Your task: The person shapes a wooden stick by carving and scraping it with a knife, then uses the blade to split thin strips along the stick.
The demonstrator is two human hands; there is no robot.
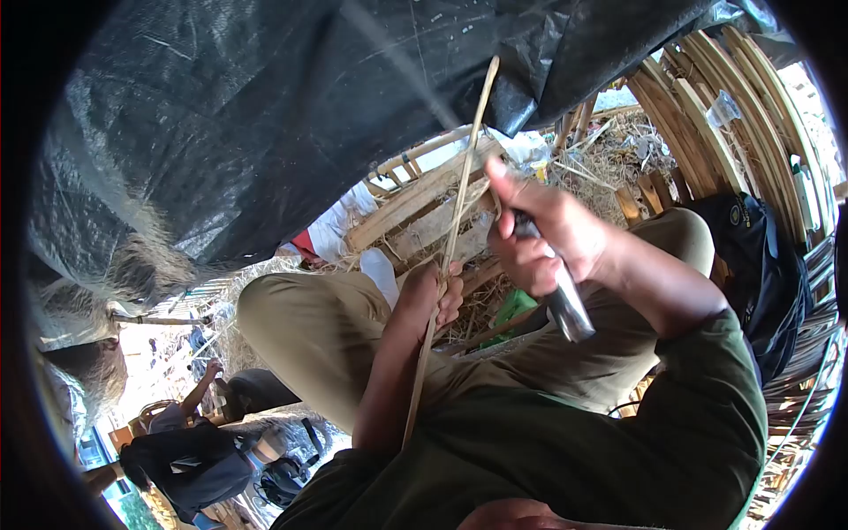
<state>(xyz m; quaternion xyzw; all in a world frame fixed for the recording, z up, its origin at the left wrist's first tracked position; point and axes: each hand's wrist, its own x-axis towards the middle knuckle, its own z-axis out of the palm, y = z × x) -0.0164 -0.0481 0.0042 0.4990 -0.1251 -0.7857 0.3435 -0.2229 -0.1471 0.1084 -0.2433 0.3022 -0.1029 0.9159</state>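
A long, thin bamboo strip [458, 212] slants up from my left forearm to the black sheet overhead. My left hand [433, 296] is closed around its middle, above my crossed legs. To the right, my right hand [548, 234] is wrapped round a tool with a shiny metal handle [570, 309]; motion blurs this hand. The handle's end sticks out below the fist. The tool's working end is too blurred to make out, close beside the strip. My right thumb points up toward the strip.
A black plastic sheet [238, 115] hangs low ahead. Wooden slats [433, 194] and straw lie beyond my legs. Split bamboo pieces [707, 115] lean at the right, above a dark bag [751, 265]. Another person in dark clothes [190, 459] is at the lower left.
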